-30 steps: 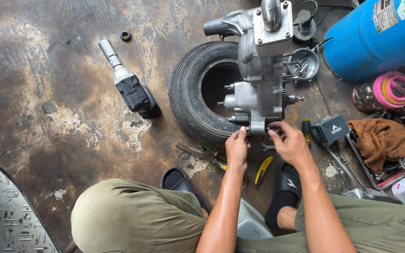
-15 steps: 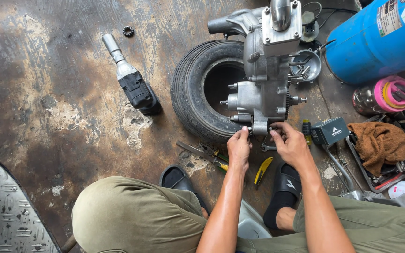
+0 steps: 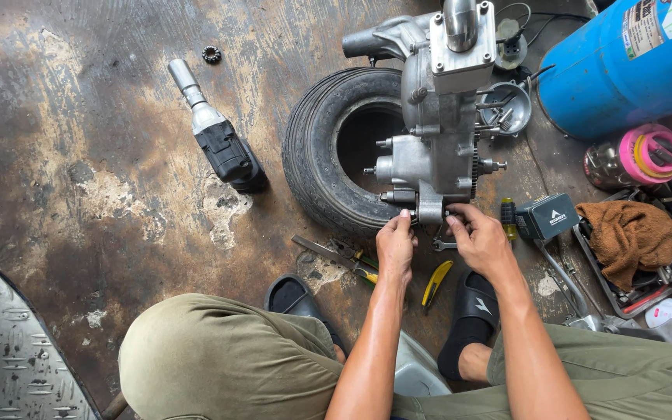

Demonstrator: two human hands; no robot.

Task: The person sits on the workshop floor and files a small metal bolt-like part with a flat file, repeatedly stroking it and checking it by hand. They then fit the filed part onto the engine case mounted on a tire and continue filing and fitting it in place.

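Observation:
A grey metal engine block (image 3: 437, 132) stands upright on a small black tyre (image 3: 320, 148) that lies flat on the stained floor. My left hand (image 3: 395, 243) pinches the block's lower near corner with its fingertips. My right hand (image 3: 480, 239) grips the same lower end from the right, its fingers curled against the metal. What the fingertips hold is hidden. A small wrench (image 3: 443, 246) lies on the floor between my hands. Pliers with yellow handles (image 3: 351, 260) lie just left of my left wrist.
A black and silver impact wrench (image 3: 219, 140) lies left of the tyre, with a small ring-shaped part (image 3: 211, 54) above it. A blue gas cylinder (image 3: 624, 66), a pink-lidded jar (image 3: 635, 155), a tool tray with a brown rag (image 3: 628, 237) and a dark box (image 3: 546, 216) crowd the right. My sandalled feet (image 3: 472, 307) sit near.
Both hands stay at the engine's lower end; the fingers shift slightly against it. The view has drifted a little to the left.

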